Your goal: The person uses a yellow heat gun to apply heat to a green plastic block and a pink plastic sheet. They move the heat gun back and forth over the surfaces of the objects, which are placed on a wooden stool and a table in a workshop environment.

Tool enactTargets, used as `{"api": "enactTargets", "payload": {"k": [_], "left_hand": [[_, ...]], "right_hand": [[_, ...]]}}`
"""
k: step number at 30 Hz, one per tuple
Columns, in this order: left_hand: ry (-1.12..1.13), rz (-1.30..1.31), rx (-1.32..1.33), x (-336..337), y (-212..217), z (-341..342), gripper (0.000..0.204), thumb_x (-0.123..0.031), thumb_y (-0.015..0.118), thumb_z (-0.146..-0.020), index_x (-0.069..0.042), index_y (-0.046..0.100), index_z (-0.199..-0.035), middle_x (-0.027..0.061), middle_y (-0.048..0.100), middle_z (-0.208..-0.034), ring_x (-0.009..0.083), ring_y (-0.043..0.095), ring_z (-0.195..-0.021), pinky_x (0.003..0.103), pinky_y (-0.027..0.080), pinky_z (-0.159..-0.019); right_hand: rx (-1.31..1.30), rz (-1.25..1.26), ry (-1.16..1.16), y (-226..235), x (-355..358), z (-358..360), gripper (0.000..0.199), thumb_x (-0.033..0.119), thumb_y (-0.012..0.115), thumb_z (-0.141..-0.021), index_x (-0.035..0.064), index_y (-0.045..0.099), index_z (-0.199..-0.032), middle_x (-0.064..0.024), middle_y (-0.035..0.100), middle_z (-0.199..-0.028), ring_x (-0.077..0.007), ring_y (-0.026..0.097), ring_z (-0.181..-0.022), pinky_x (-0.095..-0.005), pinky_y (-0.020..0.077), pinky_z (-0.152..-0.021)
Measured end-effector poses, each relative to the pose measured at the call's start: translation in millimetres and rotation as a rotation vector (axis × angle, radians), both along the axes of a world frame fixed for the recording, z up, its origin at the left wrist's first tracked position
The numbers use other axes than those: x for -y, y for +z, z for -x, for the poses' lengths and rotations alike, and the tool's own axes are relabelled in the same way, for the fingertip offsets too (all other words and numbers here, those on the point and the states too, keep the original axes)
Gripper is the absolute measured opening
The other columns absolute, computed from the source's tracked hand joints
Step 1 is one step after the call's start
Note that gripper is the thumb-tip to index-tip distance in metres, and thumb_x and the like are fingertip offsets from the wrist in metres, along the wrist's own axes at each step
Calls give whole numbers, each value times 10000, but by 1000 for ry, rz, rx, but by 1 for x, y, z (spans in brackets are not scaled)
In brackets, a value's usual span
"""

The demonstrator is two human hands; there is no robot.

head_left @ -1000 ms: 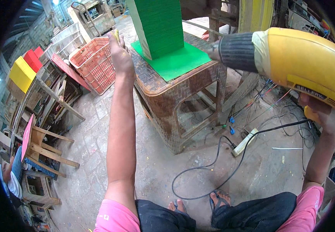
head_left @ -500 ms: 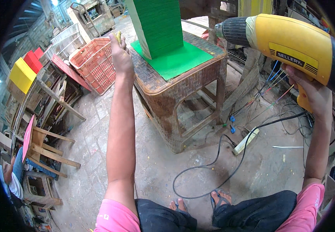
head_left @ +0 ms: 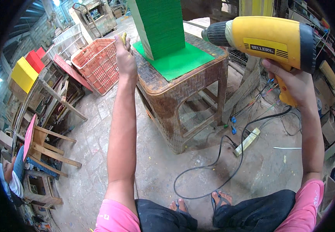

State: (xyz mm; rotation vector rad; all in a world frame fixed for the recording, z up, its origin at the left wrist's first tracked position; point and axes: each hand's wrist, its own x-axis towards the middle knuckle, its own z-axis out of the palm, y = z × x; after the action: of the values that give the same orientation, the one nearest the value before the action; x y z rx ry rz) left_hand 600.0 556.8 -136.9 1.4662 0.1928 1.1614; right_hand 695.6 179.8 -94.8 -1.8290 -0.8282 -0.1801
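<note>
Brown woven-pattern plastic counter [head_left: 183, 91] stands on a rough grey concrete floor [head_left: 152, 162], worn and stained at its edges. Flat green sheet [head_left: 179, 60] lies on its top; a tall green stack [head_left: 158, 27] stands upright on that sheet, toward the far left corner.

Room: cluttered workshop. Red-orange plastic crate [head_left: 98, 63] on the floor left of the counter. Yellow box [head_left: 22, 73] and red box [head_left: 34, 58] on racks at far left; wooden frames [head_left: 47, 143] below them. Black cable [head_left: 221, 162] loops over the floor to a pale power strip [head_left: 247, 141] right of the counter.

Right hand [head_left: 295, 83] clamped on the grip of a yellow heat gun [head_left: 268, 38], held in the air above and right of the counter, dark nozzle pointing left at the green stack. Black rectangular label on the gun's side.

Left hand [head_left: 124, 56] closed on a small yellow object [head_left: 124, 37], at the counter's left edge; object mostly hidden, kind not clear.
</note>
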Motion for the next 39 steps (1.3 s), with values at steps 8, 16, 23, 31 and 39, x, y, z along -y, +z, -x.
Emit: {"api": "enactTargets", "payload": {"k": [8, 16, 23, 31, 39], "left_hand": [[-37, -9, -4, 6, 2, 1, 859, -656, 206, -930, 10, 152, -1470, 249, 146, -1522, 349, 97, -1428, 407, 59, -1145], [6, 2, -8, -1, -2, -1, 835, -641, 228, -938, 8, 200, -1463, 198, 266, -1490, 251, 301, -1321, 332, 180, -1093], [43, 20, -11, -4, -3, -2, 815, -631, 250, -941, 4, 242, -1452, 165, 350, -1436, 204, 383, -1206, 297, 249, -1034], [76, 8, 29, -11, -8, -8, 811, -640, 262, -938, 4, 293, -1432, 114, 442, -1336, 123, 427, -898, 235, 347, -812], [66, 7, 23, -12, -5, -7, 814, -649, 283, -930, 7, 326, -1411, 90, 494, -1269, 75, 329, -707, 202, 312, -636]], "right_hand": [[-50, 7, 74, -4, -18, 4, 409, 320, 805, -743, 20, 685, -993, -39, 666, -788, -96, 609, -659, -224, 486, -594], [-119, 94, 120, -1, -25, 14, 356, 257, 780, -771, 14, 663, -1004, -50, 660, -795, -99, 602, -662, -227, 492, -601], [-120, 18, 219, 1, -13, 10, 296, 184, 749, -808, -2, 645, -1013, -67, 663, -830, -108, 611, -681, -234, 506, -616], [47, 84, 32, -1, -8, 11, 353, 228, 776, -781, 8, 640, -1021, -68, 658, -801, -103, 606, -666, -235, 489, -587], [-5, 121, 8, 11, -5, 3, 335, 231, 779, -772, 9, 656, -990, -73, 670, -820, -113, 611, -680, -245, 501, -603]]}}
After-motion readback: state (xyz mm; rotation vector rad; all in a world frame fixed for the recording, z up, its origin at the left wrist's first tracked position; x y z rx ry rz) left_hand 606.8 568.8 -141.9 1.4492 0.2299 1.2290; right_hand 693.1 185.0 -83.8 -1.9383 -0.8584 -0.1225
